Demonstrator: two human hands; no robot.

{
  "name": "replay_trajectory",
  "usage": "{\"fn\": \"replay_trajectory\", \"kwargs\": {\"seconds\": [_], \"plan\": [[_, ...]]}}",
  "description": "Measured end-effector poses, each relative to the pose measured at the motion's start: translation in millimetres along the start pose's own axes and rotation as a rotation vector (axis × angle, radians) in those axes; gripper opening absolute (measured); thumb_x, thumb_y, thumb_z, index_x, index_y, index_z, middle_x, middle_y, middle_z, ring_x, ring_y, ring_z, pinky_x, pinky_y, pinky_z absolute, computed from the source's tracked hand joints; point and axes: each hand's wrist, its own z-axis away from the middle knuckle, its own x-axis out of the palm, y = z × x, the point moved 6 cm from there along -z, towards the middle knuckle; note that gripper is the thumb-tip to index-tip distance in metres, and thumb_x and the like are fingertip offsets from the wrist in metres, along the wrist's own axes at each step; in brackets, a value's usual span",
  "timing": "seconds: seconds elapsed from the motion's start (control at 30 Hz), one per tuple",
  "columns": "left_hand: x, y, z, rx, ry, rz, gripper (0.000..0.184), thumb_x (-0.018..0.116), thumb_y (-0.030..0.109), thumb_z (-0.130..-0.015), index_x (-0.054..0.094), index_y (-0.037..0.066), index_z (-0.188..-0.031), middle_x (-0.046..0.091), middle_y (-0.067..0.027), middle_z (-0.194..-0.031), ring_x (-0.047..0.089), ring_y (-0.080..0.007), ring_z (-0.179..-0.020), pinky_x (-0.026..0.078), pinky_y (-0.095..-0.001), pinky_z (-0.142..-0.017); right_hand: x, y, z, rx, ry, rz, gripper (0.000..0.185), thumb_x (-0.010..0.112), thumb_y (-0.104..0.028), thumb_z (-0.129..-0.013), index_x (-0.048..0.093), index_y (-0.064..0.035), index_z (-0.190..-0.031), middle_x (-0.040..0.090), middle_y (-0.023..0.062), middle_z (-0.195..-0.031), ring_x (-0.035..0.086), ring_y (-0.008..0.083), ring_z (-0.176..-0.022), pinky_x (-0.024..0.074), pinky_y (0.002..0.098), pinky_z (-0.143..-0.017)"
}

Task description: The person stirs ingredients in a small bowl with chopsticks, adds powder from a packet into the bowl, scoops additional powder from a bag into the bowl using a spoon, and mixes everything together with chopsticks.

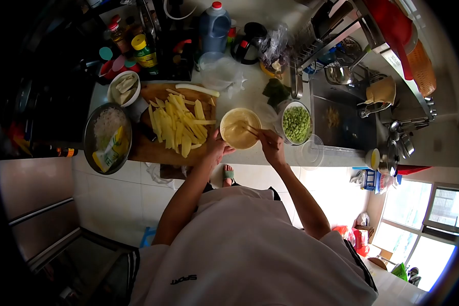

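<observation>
A person stirs a pale mixture (pixel 233 133) at a kitchen counter (pixel 250 158), the cutting on the board done but for one long white piece (pixel 198 90).
Yellow strips (pixel 176 125) heap the wooden board (pixel 136 147); just right of it, at the counter's near edge, sits the bowl (pixel 240 109), its contents streaky and seemingly short of fully blended. The left hand (pixel 218 147), half open, appears to steady its side; the right hand (pixel 272 148) closes its fingers around chopsticks (pixel 251 129) dipped inside.
</observation>
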Motion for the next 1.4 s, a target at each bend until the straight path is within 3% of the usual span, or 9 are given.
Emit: {"fn": "replay_trajectory", "kwargs": {"seconds": [0.23,0.27,0.5,0.63,0.77,0.93,1.07,1.2,1.4], "plan": [[-9,-13,-9,-0.028,-0.016,-0.02,0.063,0.05,-0.004,-0.087,0.025,0.017,-0.141,0.057,-0.0146,-0.114,0.065,-0.0298,-0.09,0.057,-0.048,-0.078,27,-33,-5,-0.341,-0.034,0.109,0.012,0.057,0.008,-0.083,0.06,0.006,-0.093,0.065,0.0158,-0.082,0.064,0.0197,-0.071,0.051,0.0274,-0.061],[-7,-9,-2,-0.032,-0.014,-0.024,0.062,0.048,-0.004,-0.087,0.026,0.019,-0.141,0.057,-0.013,-0.113,0.066,-0.0275,-0.088,0.057,-0.0461,-0.078,20,-32,-7,-0.199,-0.096,0.191,0.01,0.056,0.008,-0.082,0.06,0.0054,-0.091,0.065,0.0167,-0.081,0.065,0.0211,-0.07,0.051,0.0281,-0.059],[-9,-13,-7,-0.032,-0.02,-0.028,0.065,0.048,-0.004,-0.086,0.027,0.022,-0.142,0.057,-0.011,-0.109,0.066,-0.0233,-0.082,0.057,-0.0439,-0.076,35,-41,-6,-0.303,-0.141,0.14,0.007,0.058,0.0,-0.085,0.06,0.0054,-0.089,0.064,0.0166,-0.079,0.06,0.0187,-0.061,0.0461,0.0283,-0.053],[-7,-15,-11,-0.049,0.013,-0.014,0.065,0.048,-0.005,-0.086,0.027,0.022,-0.142,0.057,-0.0114,-0.111,0.066,-0.0246,-0.084,0.058,-0.0444,-0.075,37,-50,22,-0.269,-0.27,0.276,0.013,0.056,0.001,-0.086,0.061,0.0058,-0.097,0.062,0.0209,-0.079,0.06,0.0263,-0.063,0.0459,0.0339,-0.057],[-9,-18,-13,-0.036,-0.003,-0.01,0.066,0.049,-0.005,-0.086,0.026,0.021,-0.142,0.058,-0.0121,-0.111,0.066,-0.0251,-0.084,0.057,-0.0449,-0.075,38,-48,-11,-0.244,-0.239,0.168,0.009,0.056,0.001,-0.084,0.058,0.0032,-0.093,0.059,0.024,-0.077,0.058,0.0432,-0.072,0.0467,0.0431,-0.06],[-4,-10,-4,-0.052,0.013,0.01,0.068,0.052,-0.004,-0.085,0.027,0.021,-0.143,0.057,-0.0128,-0.112,0.065,-0.0253,-0.086,0.057,-0.0439,-0.076,52,-65,14,-0.245,-0.353,0.285,0.012,0.059,0.001,-0.084,0.061,0.0068,-0.095,0.062,0.0223,-0.077,0.062,0.0294,-0.062,0.0466,0.033,-0.057],[-11,-16,-4,-0.052,-0.012,0.014,0.069,0.053,-0.004,-0.084,0.027,0.022,-0.143,0.056,-0.0131,-0.114,0.064,-0.0253,-0.09,0.057,-0.0443,-0.077,21,-40,-14,-0.112,-0.202,0.27,0.011,0.062,0.001,-0.083,0.063,0.0068,-0.092,0.065,0.0194,-0.076,0.061,0.0179,-0.06,0.0472,0.0285,-0.056],[-9,-18,-11,-0.035,0.055,-0.011,0.068,0.054,-0.005,-0.083,0.031,0.023,-0.141,0.056,-0.0124,-0.112,0.062,-0.0256,-0.094,0.056,-0.0455,-0.078,43,-25,9,-0.289,-0.147,0.172,0.011,0.06,-0.001,-0.087,0.064,0.0084,-0.09,0.068,0.0125,-0.077,0.062,0.0128,-0.063,0.0484,0.0246,-0.058],[0,-5,-2,0.047,0.026,0.01,0.065,0.051,-0.007,-0.083,0.035,0.023,-0.138,0.055,-0.0115,-0.107,0.062,-0.0274,-0.094,0.056,-0.0468,-0.079,19,-19,-4,0.148,-0.245,0.018,0.017,0.058,-0.007,-0.09,0.064,0.0071,-0.098,0.069,0.01,-0.079,0.063,0.0103,-0.072,0.0497,0.0225,-0.065]]}}
